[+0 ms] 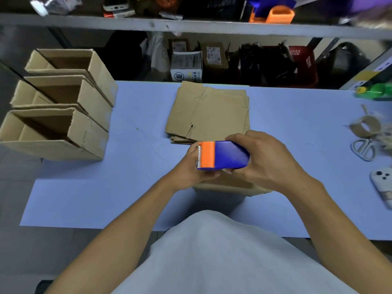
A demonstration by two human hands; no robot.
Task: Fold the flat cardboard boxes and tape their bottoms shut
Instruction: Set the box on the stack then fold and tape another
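A blue tape dispenser (229, 154) with an orange toothed cutter head sits in the middle, held above a cardboard box (231, 184) that is mostly hidden under my hands. My right hand (263, 158) wraps the blue body from the right. My left hand (194, 168) grips under the orange end. A stack of flat cardboard boxes (209, 112) lies just beyond, on the blue table (131, 187). Three folded open boxes (61, 124) stand in a row at the table's left.
At the right lie an empty tape core (366, 126), scissors (363, 148), a white phone (382, 185) and a green dispenser (374, 92). A cluttered shelf (191, 24) runs behind the table, with packages and bags beneath it.
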